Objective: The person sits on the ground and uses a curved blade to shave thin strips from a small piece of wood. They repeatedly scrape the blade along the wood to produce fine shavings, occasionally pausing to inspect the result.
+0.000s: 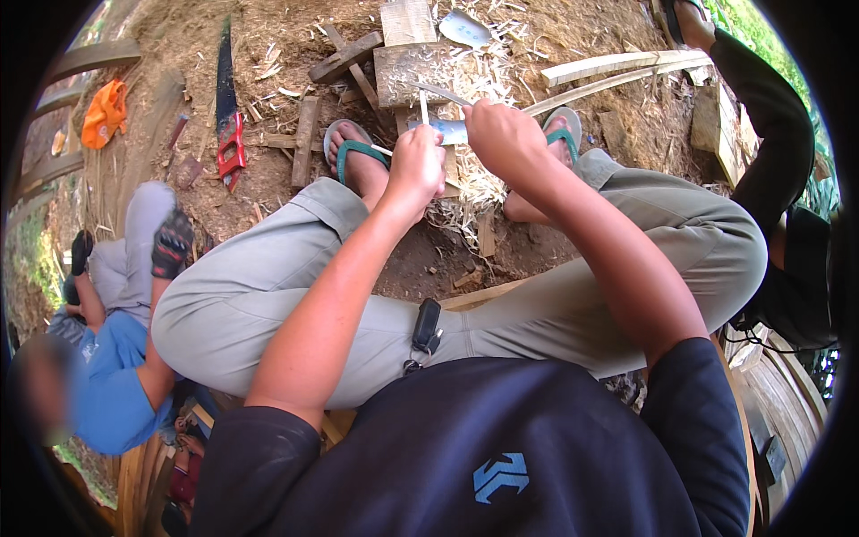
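Closed around a thin pale wooden stick (pixel 424 107) is my left hand (pixel 419 166), between my feet; the stick's upper end shows above the fist. My right hand (pixel 506 134) grips a knife, its handle hidden in the fingers. The narrow knife blade (pixel 441 93) points left and reaches the stick near its top. Just beyond both hands sits a worn wooden block (pixel 403 75). A bluish-white flat piece (pixel 452 132) lies between the hands; its kind is unclear. Curled wood shavings (pixel 479 192) cover the ground below and around it.
A handsaw (pixel 231 148) with a red handle lies at left, near an orange cloth-like item (pixel 106 114). Crossed wood scraps (pixel 344 58) lie by my left foot. Long pale strips (pixel 626 67) lie at right. A co-worker in blue (pixel 116 385) sits left; another person's dark-clothed leg (pixel 769 107) stands right.
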{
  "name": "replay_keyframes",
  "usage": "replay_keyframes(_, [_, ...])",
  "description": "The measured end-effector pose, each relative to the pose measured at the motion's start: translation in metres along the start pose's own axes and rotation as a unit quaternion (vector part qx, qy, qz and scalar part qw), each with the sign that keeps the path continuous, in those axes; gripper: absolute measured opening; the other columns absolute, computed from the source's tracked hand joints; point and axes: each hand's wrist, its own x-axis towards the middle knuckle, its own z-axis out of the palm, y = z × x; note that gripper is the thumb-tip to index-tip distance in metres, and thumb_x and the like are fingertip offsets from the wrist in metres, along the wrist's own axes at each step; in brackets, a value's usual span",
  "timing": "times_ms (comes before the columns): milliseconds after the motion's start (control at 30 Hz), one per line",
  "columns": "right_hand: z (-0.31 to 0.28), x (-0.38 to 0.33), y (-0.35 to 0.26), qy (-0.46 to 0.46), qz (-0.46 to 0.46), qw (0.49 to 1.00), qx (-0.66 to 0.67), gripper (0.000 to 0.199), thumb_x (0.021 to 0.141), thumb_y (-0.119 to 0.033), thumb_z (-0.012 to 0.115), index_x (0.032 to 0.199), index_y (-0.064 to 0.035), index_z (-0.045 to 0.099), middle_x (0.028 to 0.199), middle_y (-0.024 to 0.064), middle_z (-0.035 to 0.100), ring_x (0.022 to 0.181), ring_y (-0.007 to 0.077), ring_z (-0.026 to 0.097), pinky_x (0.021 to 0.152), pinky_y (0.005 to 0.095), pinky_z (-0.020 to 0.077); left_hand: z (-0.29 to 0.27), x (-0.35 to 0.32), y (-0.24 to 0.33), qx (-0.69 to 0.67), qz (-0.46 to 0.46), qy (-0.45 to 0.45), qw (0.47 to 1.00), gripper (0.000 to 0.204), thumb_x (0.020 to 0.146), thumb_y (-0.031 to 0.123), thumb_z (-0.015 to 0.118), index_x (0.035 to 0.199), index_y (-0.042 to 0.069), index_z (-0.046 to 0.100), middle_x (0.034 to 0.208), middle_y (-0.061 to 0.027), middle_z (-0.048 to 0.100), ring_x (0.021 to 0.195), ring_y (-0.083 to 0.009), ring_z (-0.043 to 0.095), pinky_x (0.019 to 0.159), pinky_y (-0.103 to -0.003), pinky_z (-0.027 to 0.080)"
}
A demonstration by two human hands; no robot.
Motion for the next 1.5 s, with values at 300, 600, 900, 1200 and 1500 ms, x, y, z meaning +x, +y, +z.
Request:
replay_keyframes(300, [-0.045,-0.029,-0.013,-0.067,-0.056,0.992,-0.086,0.019,0.094,-0.014,0.053,0.091,-0.0029,0.068,0.090,0.0133,0.070,0.083,0.0232,0.072,0.065,0.0316,0.0580,-0.007,0.004,-0.001,0.033,0.012,0.000,0.999,0.019,0.093,0.019,0.036,0.077,0.013,0.042,0.054,0.0019,0.038,0.036,-0.0125,0.035,0.035,-0.029,0.023])
replay_keyframes(600, [-0.052,-0.027,-0.034,-0.087,0.079,0.992,-0.037,0.016,0.092,-0.016,0.056,0.091,-0.0019,0.062,0.082,0.0118,0.072,0.080,0.0217,0.073,0.060,0.0307,0.0577,-0.003,0.002,-0.001,0.022,0.021,0.009,0.999,0.022,0.094,0.022,0.034,0.076,0.014,0.043,0.052,0.0027,0.035,0.037,-0.0122,0.033,0.036,-0.029,0.024])
replay_keyframes(900, [-0.022,-0.003,-0.016,-0.060,0.070,0.996,-0.017,0.017,0.093,-0.015,0.052,0.093,-0.0021,0.064,0.085,0.0135,0.073,0.081,0.0235,0.073,0.061,0.0331,0.0582,0.002,0.003,0.001,-0.013,-0.024,0.015,1.000,0.025,0.094,0.026,0.034,0.074,0.014,0.042,0.049,0.0027,0.033,0.035,-0.0128,0.033,0.035,-0.029,0.024])
replay_keyframes(1200, [0.009,0.021,0.022,0.002,0.029,0.998,0.063,0.036,0.101,-0.024,0.042,0.092,0.0014,0.065,0.079,0.0180,0.070,0.078,0.0270,0.072,0.059,0.0385,0.0563,0.000,0.004,0.002,0.000,-0.006,-0.007,1.000,0.030,0.096,0.030,0.031,0.071,0.014,0.040,0.044,0.0004,0.034,0.035,-0.0138,0.035,0.035,-0.028,0.025])
replay_keyframes(1500, [-0.066,0.039,0.033,-0.109,0.221,0.592,0.767,0.037,0.097,-0.038,0.054,0.112,-0.0049,0.058,0.059,-0.0105,0.031,0.044,0.0021,0.027,0.039,0.0214,0.0248,-0.002,-0.010,0.034,-0.071,0.005,-0.228,0.971,0.034,0.098,0.029,0.024,0.070,0.014,0.035,0.042,-0.0004,0.033,0.036,-0.0145,0.035,0.038,-0.024,0.032])
